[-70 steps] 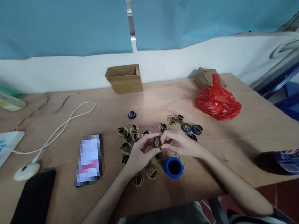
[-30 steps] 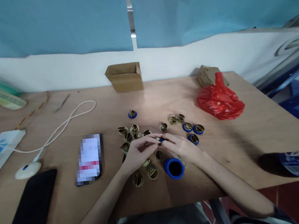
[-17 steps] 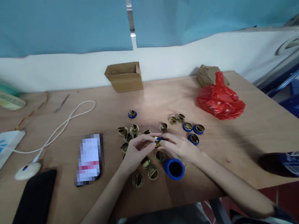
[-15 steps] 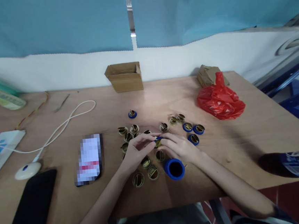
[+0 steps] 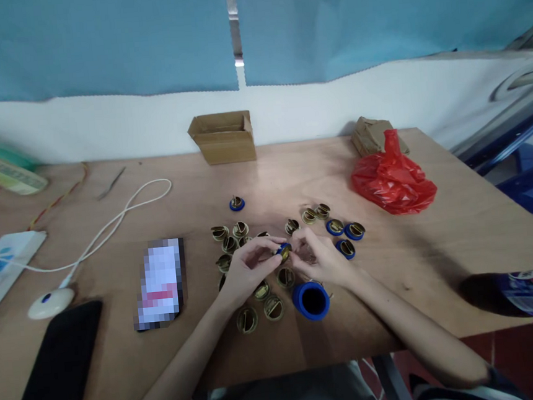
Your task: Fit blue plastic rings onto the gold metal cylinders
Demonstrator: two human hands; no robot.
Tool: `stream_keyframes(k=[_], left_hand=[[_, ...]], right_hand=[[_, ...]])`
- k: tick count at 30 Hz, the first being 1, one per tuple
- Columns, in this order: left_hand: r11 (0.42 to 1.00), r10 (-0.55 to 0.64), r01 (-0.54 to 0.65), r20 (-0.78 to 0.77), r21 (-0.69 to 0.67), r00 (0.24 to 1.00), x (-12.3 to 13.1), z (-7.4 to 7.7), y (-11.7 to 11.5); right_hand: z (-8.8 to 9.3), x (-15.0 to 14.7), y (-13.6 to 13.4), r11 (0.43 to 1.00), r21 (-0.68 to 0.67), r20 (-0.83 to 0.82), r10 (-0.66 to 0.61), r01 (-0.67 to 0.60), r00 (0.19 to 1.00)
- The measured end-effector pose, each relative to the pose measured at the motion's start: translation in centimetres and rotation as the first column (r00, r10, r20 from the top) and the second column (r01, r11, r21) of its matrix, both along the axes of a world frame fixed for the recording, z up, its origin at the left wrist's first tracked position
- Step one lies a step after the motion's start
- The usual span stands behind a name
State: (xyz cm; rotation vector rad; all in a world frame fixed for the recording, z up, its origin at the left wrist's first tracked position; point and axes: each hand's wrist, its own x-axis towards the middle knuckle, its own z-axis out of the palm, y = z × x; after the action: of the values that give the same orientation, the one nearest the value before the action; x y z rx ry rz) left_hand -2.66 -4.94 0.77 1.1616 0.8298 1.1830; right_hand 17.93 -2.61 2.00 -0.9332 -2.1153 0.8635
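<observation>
Over the middle of the table, my left hand (image 5: 252, 265) pinches a round brass-coloured piece with a blue ring (image 5: 284, 251) between thumb and fingers. From the other side, my right hand (image 5: 321, 257) has curled fingers closed at the piece's right edge; the exact contact there is small and partly hidden. Several brass-coloured round pieces (image 5: 273, 307) with a bar across them lie around and under my hands. Just below my right hand stands a stack of blue rings (image 5: 311, 300) with a dark hollow. Pieces with blue rings (image 5: 354, 230) lie to the right, and a single one (image 5: 236, 203) farther back.
An open cardboard box (image 5: 225, 146) stands by the wall. At right are a red plastic bag (image 5: 393, 179), a brown package (image 5: 373, 134) and a bottle on its side (image 5: 522, 294). Left are a phone (image 5: 159, 284), a black case-like object (image 5: 60, 367), a white cable (image 5: 110, 223) and a power strip (image 5: 8, 260).
My right hand's fingers have drawn back slightly and curled at the piece's edge, uncovering more of it. The piece has tilted a little in my left hand.
</observation>
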Motion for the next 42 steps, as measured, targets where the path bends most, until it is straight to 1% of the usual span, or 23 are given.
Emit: stream_keyframes(k=[4,8,10,13,16,19,25,27,29,31,34,38,42], left_hand=[[1.0,-0.014,0.015,-0.038,0.018,0.999,0.1,-0.1,0.0],[0.999,-0.025,0.028,-0.063,0.041,0.998,0.2,-0.1,0.0],[0.997,-0.026,0.03,-0.069,0.064,0.997,0.2,-0.2,-0.1],[0.992,0.03,-0.021,-0.078,0.122,0.997,0.4,-0.6,-0.3],[0.985,0.082,-0.068,-0.077,0.161,0.994,0.7,-1.2,-0.3],[0.982,0.097,-0.083,-0.077,0.169,0.992,0.8,-1.5,-0.2],[0.977,0.163,-0.147,-0.093,0.155,0.982,0.7,-1.3,-0.1],[0.963,0.207,-0.179,-0.127,0.2,0.97,0.8,-1.6,-0.2],[0.94,0.256,-0.2,-0.18,0.277,0.95,1.0,-1.9,-0.4],[0.916,0.288,-0.197,-0.231,0.35,0.93,1.1,-2.2,-0.6],[0.889,0.296,-0.157,-0.279,0.431,0.913,1.1,-2.6,-0.7],[0.868,0.3,-0.1,-0.351,0.487,0.887,0.9,-2.6,-0.7],[0.834,0.342,-0.071,-0.411,0.548,0.845,0.8,-1.9,-0.6]], right_hand=[[-0.3,-0.4,0.2,1.0,-0.005,-0.029,-0.02,0.02,0.999],[-0.3,-0.3,0.3,0.999,0.029,-0.009,-0.013,0.013,1.0],[-0.3,-0.1,0.4,1.0,0.025,-0.017,-0.01,0.01,1.0],[-0.1,0.2,0.6,1.0,-0.017,-0.043,-0.005,0.004,0.999],[0.0,0.3,0.8,0.999,-0.046,-0.034,0.018,-0.019,0.999],[0.0,0.3,1.0,0.998,-0.062,-0.044,0.014,-0.016,0.999],[0.0,0.5,1.1,0.993,-0.12,-0.075,-0.001,-0.008,0.997],[-0.1,0.6,1.1,0.99,-0.138,-0.088,0.0,-0.012,0.996],[-0.2,0.5,1.1,0.987,-0.158,-0.094,-0.004,-0.011,0.996],[-0.2,0.3,1.0,0.983,-0.182,-0.088,0.003,-0.019,0.996],[-0.1,0.1,0.9,0.977,-0.207,-0.056,0.037,-0.048,0.998],[0.0,0.0,0.7,0.985,-0.169,-0.005,0.046,-0.046,0.999],[0.4,0.1,0.8,0.996,-0.094,0.041,0.013,-0.01,0.999]])
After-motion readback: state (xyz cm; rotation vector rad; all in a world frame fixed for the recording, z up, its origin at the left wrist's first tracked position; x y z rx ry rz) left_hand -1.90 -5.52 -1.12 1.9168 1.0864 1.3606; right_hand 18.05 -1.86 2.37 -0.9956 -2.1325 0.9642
